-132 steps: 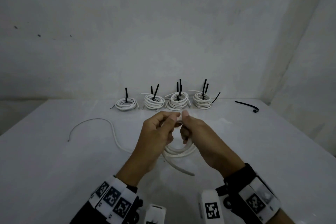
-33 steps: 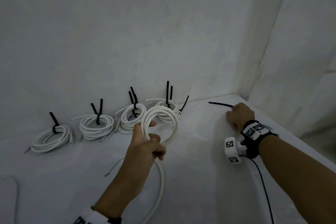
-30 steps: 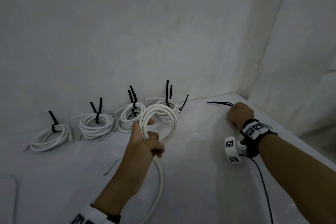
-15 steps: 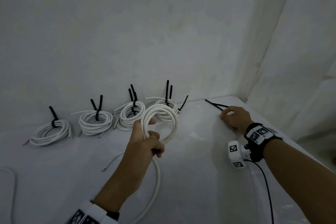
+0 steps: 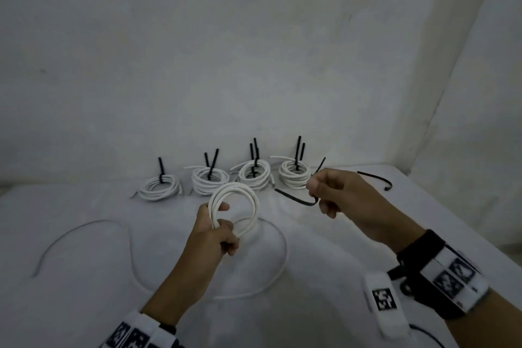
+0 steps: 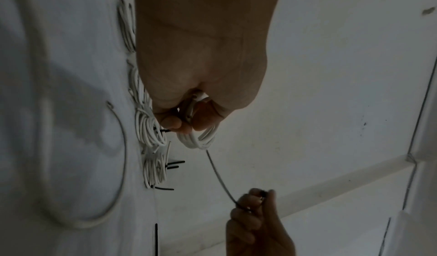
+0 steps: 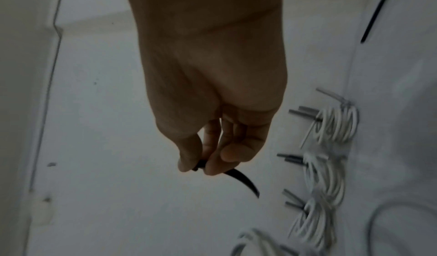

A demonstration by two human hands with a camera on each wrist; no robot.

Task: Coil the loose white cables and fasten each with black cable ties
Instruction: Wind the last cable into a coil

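Left hand: I see my left hand (image 5: 214,237) curled tight around the lower edge of the white coil (image 5: 234,207), thumb on the near side, holding it upright above the counter (image 5: 84,305).
Right hand: my right hand (image 5: 339,198) pinches one end of a black cable tie (image 5: 296,198) between thumb and forefinger; the strap curves out leftward toward the coil without touching it.
Loose tail: a length of the same white cable (image 5: 271,271) drops from the coil and loops over the counter toward my left, ending in a thin bare tip.
Finished coils: four tied coils (image 5: 210,182) sit in a row at the back of the counter by the wall, black tie ends sticking up from each.
Spare tie: one more black tie (image 5: 375,179) lies on the counter to the far right, well apart from my hands.
Hidden: in the left wrist view my palm covers the grip, so I only see the coil's loops poking past the fingertips (image 6: 175,124); I cannot tell how many turns it has.
Blur: the right wrist view is smeared, and the tied coils there read as streaks; the tie's head is buried between my fingers.
Cut off: both forearms leave the bottom of the head view, with marker bands on the wrists.
Surface: the counter is plain white and matte, dimly lit.
Room: bare white walls (image 5: 254,51) meet in a corner at the back right.
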